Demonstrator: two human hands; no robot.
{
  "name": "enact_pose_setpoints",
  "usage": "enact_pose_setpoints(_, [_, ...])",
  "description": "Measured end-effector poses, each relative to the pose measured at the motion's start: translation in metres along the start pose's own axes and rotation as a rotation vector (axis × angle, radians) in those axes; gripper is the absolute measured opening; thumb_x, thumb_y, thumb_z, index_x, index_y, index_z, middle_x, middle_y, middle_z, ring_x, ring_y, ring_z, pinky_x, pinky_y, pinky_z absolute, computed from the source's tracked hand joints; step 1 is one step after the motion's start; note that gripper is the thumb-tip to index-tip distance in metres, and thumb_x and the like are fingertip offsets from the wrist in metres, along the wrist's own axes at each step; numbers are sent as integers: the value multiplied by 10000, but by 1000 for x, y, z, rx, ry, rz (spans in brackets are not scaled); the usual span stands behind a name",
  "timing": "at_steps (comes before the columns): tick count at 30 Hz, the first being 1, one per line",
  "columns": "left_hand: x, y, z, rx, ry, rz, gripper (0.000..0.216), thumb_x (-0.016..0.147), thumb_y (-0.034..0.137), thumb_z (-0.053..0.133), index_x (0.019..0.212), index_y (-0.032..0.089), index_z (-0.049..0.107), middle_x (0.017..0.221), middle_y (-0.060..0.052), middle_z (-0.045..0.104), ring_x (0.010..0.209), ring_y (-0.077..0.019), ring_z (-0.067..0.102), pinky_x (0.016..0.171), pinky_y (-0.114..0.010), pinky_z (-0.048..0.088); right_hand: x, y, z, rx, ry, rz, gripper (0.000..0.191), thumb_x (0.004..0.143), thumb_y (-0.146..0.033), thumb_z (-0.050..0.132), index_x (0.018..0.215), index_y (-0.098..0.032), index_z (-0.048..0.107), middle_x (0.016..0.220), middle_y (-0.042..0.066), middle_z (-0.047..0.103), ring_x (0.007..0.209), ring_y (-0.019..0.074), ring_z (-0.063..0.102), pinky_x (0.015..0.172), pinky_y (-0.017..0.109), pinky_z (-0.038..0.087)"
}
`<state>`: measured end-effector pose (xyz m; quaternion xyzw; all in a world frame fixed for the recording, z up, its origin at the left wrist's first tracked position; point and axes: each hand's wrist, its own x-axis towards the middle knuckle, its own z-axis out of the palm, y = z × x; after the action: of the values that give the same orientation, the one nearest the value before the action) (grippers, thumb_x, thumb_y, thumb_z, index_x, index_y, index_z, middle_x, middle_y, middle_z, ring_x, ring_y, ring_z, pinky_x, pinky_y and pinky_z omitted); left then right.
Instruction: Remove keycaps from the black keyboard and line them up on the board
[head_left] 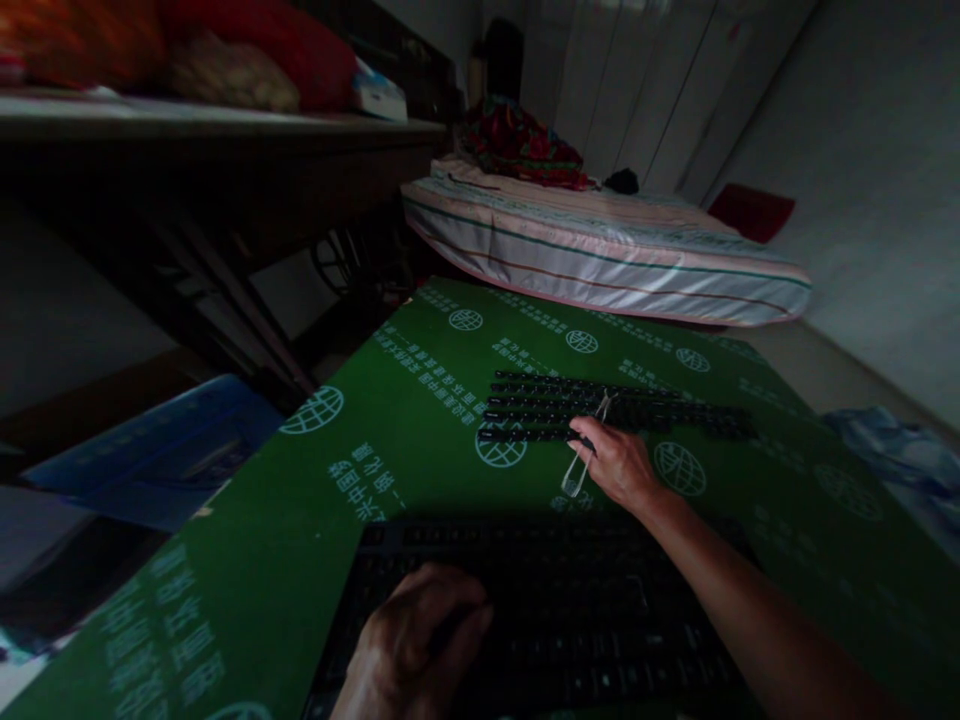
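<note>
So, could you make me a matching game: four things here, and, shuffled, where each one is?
Things:
1. left hand
2. wire tool
3. black keycaps
4. striped bedding

Places:
A. laid out in rows on the green board
B. beyond the board's far edge
C. over the black keyboard
D. held in the right hand

Pairs: 1-C, 2-D, 3-A, 4-B
</note>
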<state>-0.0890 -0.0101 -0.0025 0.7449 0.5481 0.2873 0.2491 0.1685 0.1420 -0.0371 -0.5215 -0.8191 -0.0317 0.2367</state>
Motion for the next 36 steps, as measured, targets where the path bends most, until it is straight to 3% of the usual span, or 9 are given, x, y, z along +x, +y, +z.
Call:
enact_pose_setpoints(5, [4,3,1,-9,30,3,182,846,283,500,762,215,647,736,-1,652,667,-126,647,600,-184,519,-9,-12,-30,73,2,96,264,861,-300,505,1095,-219,596,909,52,709,730,176,676,660,255,507])
enact_pose_setpoints(8, [5,5,1,-17,42,-10,179,836,285,508,758,212,653,736,-2,655,664,-127,642,602,-188,511,-23,-22,-56,260,-78,219,360,887,-361,437,1207,-241,551,721,11,694,540,135,630,559,229,495])
enact_pose_setpoints(12, [5,8,0,-31,30,-39,168,822,269,517,759,205,660,728,-2,658,674,-137,638,626,-213,501,-47,-37,-86,529,-180,372,451,903,-425,367,1299,-243,482,497,-49,560,375,92,492,442,199,444])
enact_pose_setpoints(15, [5,10,2,-47,50,-50,159,806,262,526,762,198,665,723,-3,657,670,-141,629,641,-231,493,-63,-51,-102,560,-177,440,459,868,-451,414,1237,-215,550,463,-49,516,369,92,459,404,198,402])
enact_pose_setpoints(18, [5,9,4,-86,51,-43,156,801,250,524,758,186,660,740,-7,654,683,-141,623,642,-234,481,-75,-67,-113,566,-133,511,430,822,-490,469,1038,-168,656,460,-32,517,378,96,464,398,203,387])
enact_pose_setpoints(21, [5,6,6,-106,39,-23,145,796,229,522,758,183,654,737,-4,650,691,-139,617,648,-234,473,-85,-83,-117,648,-149,532,371,816,-491,484,920,-167,633,490,-30,546,376,89,472,398,196,387])
enact_pose_setpoints(27, [4,7,6,-129,37,-15,134,787,204,519,756,179,647,732,-4,640,703,-143,601,650,-236,463,-95,-111,-109,877,-303,551,257,786,-435,550,832,-183,530,510,-48,566,354,74,464,374,175,366])
enact_pose_setpoints(36, [4,5,8,-124,25,10,113,776,181,538,774,187,650,747,6,656,722,-145,614,676,-230,458,-88,-139,-82,930,-411,518,314,763,-468,559,814,-159,556,494,-46,554,327,59,442,346,155,334])
